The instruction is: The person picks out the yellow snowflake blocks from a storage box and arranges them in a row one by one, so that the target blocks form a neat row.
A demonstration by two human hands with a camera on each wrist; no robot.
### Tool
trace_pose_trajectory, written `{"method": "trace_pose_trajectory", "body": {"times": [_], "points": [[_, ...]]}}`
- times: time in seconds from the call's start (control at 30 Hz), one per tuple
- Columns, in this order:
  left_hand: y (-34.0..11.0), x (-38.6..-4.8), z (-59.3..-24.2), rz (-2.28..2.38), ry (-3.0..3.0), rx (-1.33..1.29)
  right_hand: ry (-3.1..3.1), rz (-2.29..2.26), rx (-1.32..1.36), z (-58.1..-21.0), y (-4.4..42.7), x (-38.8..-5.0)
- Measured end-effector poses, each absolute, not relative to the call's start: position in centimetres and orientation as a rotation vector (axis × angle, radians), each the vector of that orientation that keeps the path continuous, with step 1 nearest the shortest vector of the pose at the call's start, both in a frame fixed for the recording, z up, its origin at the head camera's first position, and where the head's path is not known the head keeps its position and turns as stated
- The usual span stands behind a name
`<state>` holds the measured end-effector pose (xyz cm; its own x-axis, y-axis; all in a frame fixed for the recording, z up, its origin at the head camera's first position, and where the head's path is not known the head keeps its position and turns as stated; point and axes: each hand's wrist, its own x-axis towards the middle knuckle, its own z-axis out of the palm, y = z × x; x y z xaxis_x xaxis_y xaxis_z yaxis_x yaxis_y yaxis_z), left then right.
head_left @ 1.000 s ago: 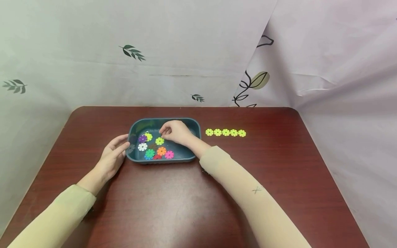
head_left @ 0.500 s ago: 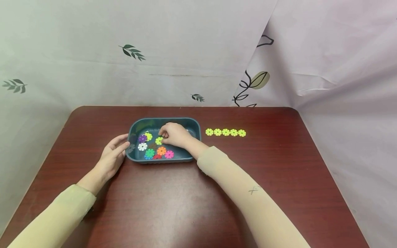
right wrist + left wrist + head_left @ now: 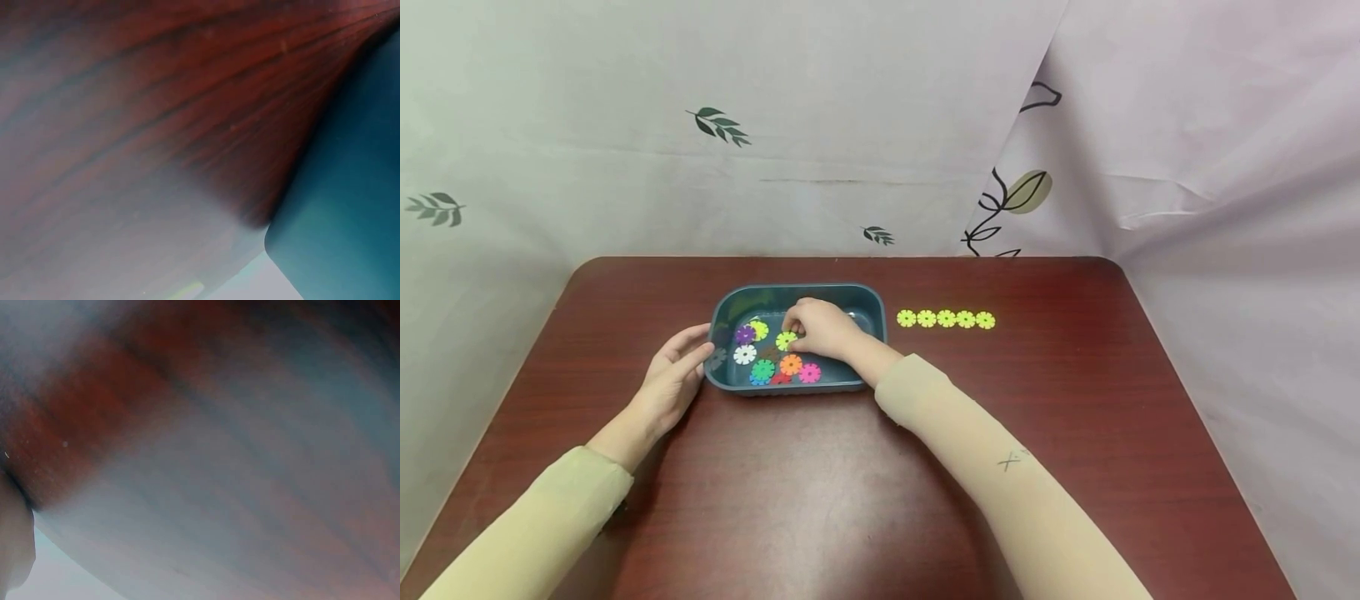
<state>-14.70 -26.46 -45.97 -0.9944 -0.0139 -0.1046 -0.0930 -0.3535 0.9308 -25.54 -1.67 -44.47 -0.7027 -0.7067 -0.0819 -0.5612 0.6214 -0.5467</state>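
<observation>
In the head view, several coloured notched plastic discs, snowflake-shaped, lie in a dark teal tray (image 3: 797,389). My right hand (image 3: 826,327) reaches inside, its curled index finger and thumb pinching the edge of a yellow snowflake disc (image 3: 785,341). My left hand (image 3: 672,379) rests against the tray's left end, with fingers and thumb fairly straight along the wall. Near the right hand lie a purple disc (image 3: 745,335), a white disc (image 3: 745,355), a green disc (image 3: 763,370), an orange disc (image 3: 791,365) and a pink disc (image 3: 809,373). Another yellow disc (image 3: 762,331) sits partly under the purple one.
To the tray's right, several yellow discs (image 3: 946,319) form a straight row on the brown wooden table (image 3: 1045,375). A pale leaf-printed curtain (image 3: 820,125) hangs behind. The right wrist view shows the tray's outer wall (image 3: 350,187) close up.
My right hand has come slightly down and closed its thumb and finger onto the yellow disc in the tray. The left hand and the row of discs have stayed put.
</observation>
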Motion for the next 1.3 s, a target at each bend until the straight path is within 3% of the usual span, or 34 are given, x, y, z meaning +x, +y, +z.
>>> {"method": "trace_pose_trajectory", "body": {"times": [0.83,1.3], "points": [[-26.6,-14.6,-45.9,2.549,1.761,-0.142,2.474,-0.893,-0.986,-44.0,-1.5,-25.8],[-26.5,-14.6,-46.0,2.561,1.738,-0.146,2.386,-1.248,-0.852,-43.9,-0.6,-26.0]]}}
